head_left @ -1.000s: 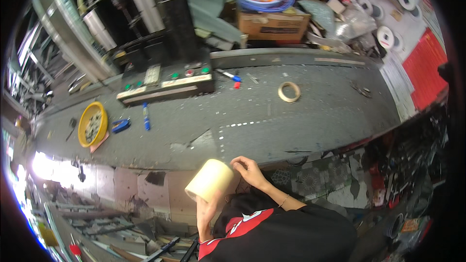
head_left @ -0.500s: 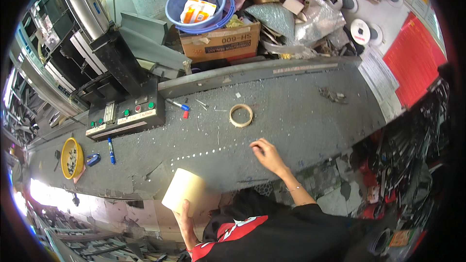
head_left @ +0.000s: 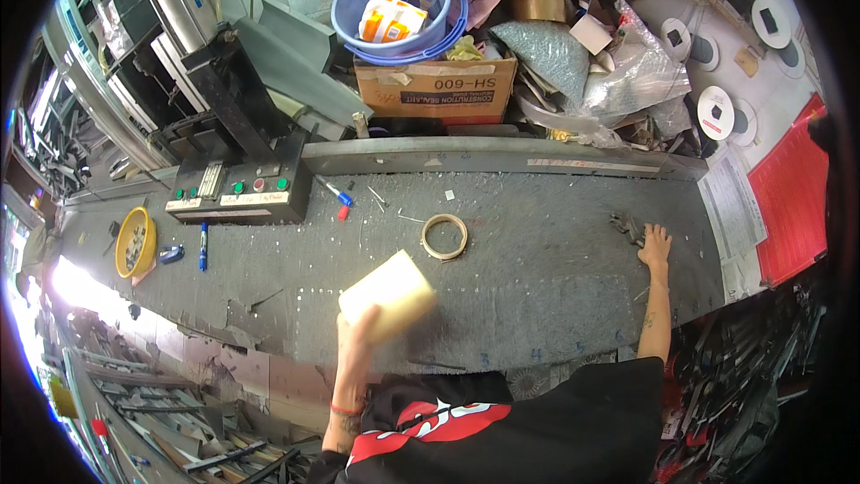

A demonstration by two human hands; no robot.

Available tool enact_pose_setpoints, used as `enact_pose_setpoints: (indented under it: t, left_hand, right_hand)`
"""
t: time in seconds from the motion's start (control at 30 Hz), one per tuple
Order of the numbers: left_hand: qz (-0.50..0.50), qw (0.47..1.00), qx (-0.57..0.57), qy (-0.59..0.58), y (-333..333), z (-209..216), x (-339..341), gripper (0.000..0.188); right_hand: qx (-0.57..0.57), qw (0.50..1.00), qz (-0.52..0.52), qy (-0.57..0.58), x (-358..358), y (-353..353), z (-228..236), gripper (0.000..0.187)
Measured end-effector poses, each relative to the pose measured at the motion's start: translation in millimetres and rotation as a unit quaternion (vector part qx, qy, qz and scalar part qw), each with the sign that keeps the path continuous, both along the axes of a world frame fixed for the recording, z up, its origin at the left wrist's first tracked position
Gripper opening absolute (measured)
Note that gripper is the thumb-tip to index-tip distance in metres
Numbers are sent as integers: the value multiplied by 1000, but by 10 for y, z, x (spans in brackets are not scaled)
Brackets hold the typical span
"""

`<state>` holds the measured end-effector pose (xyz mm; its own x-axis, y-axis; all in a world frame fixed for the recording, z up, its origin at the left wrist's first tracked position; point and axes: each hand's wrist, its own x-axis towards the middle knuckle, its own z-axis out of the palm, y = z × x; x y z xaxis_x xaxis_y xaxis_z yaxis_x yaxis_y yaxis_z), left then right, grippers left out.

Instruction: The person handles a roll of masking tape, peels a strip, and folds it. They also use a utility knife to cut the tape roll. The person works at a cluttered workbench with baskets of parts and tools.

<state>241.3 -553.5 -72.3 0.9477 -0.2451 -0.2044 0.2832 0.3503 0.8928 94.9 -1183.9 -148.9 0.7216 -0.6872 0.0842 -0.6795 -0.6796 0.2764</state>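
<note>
My left hand (head_left: 358, 330) grips a wide cream-yellow roll (head_left: 394, 291), lifted above the near side of the grey bench; motion smears its lower right edge. At the right end of the bench my right hand (head_left: 657, 246) reaches out, palm down with its fingers spread. Its fingertips are beside some small dark metal pieces (head_left: 624, 226), whose kind I cannot make out. A narrow tan tape ring (head_left: 425, 237) lies flat on the bench beyond the roll.
A black press machine (head_left: 235, 188) with green buttons stands at the left. Near it are a yellow basket of small parts (head_left: 148, 262) and a blue marker (head_left: 203, 249). At the back sit a cardboard box (head_left: 381, 103) and a blue basin (head_left: 345, 13).
My right hand has gone from the middle of the bench to its right end, and its fingers have spread. My left hand has raised the roll and carried it rightward. The view has shifted.
</note>
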Motion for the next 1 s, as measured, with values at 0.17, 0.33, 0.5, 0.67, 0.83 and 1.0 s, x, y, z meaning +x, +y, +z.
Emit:
enact_pose_setpoints:
  t: [0.17,0.33,0.5,0.67,0.83,1.0]
  left_hand:
    - [-38,998,38,-22,-617,65,335,43]
    - [-47,987,91,-120,-1366,21,615,37]
    - [1,978,72,-197,-1869,-22,552,33]
    - [5,957,128,-259,-1980,-6,587,37]
    - [1,950,150,-273,-2106,21,665,39]
    - [20,913,163,-372,-2109,-53,700,40]
  right_hand:
    - [31,973,56,-222,366,807,539,28]
    - [552,639,194,-499,477,2009,856,20]
    - [680,614,90,-390,763,3033,1076,18]
    - [571,620,160,-514,486,2724,1693,16]
    - [421,445,315,-725,522,2608,1141,24]
    - [610,616,64,-494,708,2913,1277,11]
